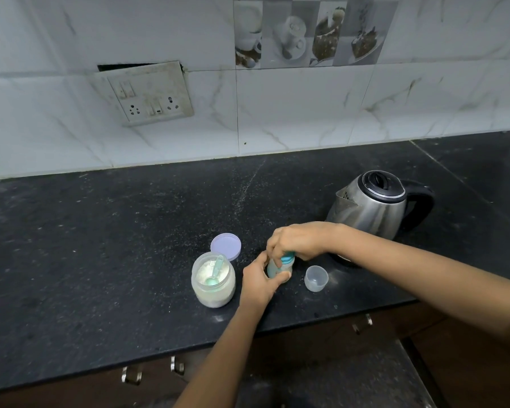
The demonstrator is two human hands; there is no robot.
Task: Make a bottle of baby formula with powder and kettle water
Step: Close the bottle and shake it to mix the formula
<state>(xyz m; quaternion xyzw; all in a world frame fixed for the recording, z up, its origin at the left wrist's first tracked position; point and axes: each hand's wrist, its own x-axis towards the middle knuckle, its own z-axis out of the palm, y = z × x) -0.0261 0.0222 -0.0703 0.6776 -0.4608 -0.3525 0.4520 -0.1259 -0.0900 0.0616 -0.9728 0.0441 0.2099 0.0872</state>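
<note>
Upright baby bottle point(278, 270) at the table point(100, 260), between open powder jar point(213, 282) and clear cap point(316, 278); left hand point(258, 282) wrapped round its body, right hand point(298, 242) clamped from above on teal collar point(288, 257). Behind, kettle point(371, 204), lid shut.

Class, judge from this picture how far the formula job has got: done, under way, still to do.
Done: the powder jar is open, lid beside it, scoop resting inside. In hand: left hand grips the bottle, right hand grips its teal ring. Left: the clear cap lies off; whether kettle water is in is unclear.
</note>
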